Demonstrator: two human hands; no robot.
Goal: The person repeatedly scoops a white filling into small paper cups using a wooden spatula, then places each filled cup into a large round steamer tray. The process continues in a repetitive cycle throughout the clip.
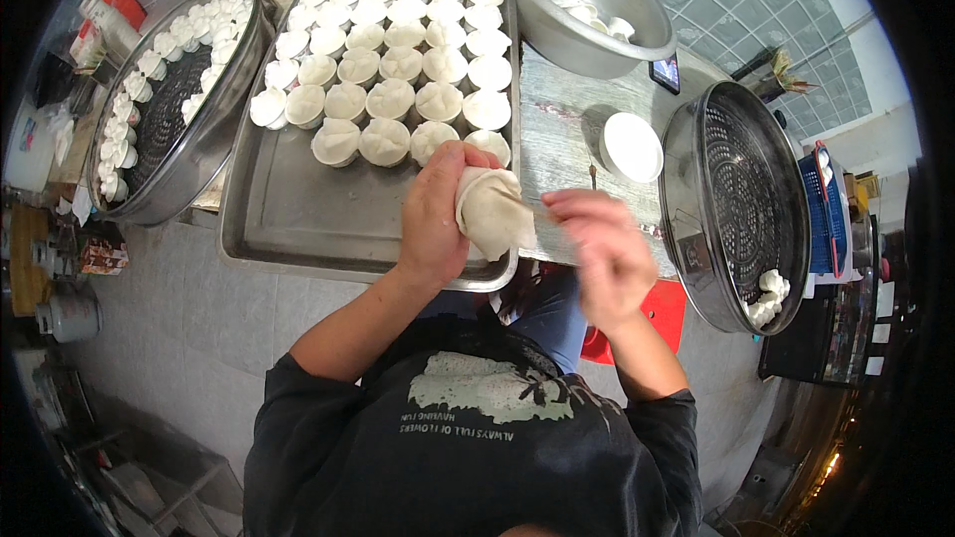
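In my left hand (436,224) is a small white cup with a thin pale dough wrapper (491,210) over its mouth, the wrapper's loose edge hanging over the near side. My right hand (608,261) is blurred, fingers curled, just right of the wrapper. A thin streak lies between them, and I cannot tell whether it is a tool or dough. Both hands are above the near right corner of a steel tray (321,224). Rows of white cups (384,142) with folded wrapper tops stand on the tray's far part.
A round steamer tray (250,74) with small white pieces stands left. On the right are a metal basin (552,52) holding white cups, a white bowl (633,148), a phone (665,74) and another steamer tray (686,239). A red stool (664,313) is below the table.
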